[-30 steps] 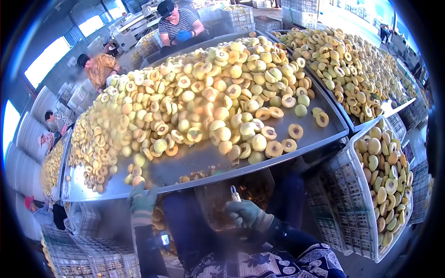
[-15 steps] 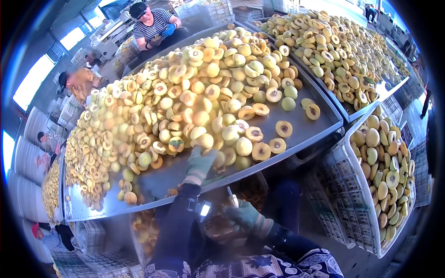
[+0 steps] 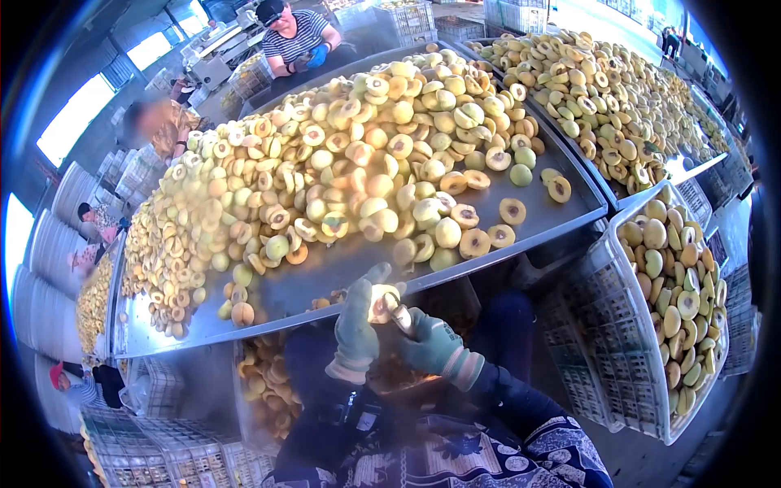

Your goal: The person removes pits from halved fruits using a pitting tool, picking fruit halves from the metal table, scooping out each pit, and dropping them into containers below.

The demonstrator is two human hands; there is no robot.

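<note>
In front of my body, my left hand [image 3: 355,329], in a grey-green glove, holds a halved peach [image 3: 382,304] with its cut face showing. My right hand [image 3: 433,343], gloved alike, is closed around a small knife-like tool [image 3: 403,318]. Its tip meets the right side of the peach half; the exact shape of the tip is too small to make out. Just beyond both hands is the front rim of a metal table [image 3: 325,281], heaped with yellow peach halves [image 3: 325,179], many with brown pit centres.
At the right stands a white plastic crate [image 3: 602,325] full of peach halves. Another container of peach halves [image 3: 268,378] sits below the table at left. A second heaped table [image 3: 594,106] is at back right. A co-worker in a striped shirt [image 3: 301,37] works across the table.
My left hand has come back from the peach pile, now with a peach half in it. My right hand has brought the tool up against that half.
</note>
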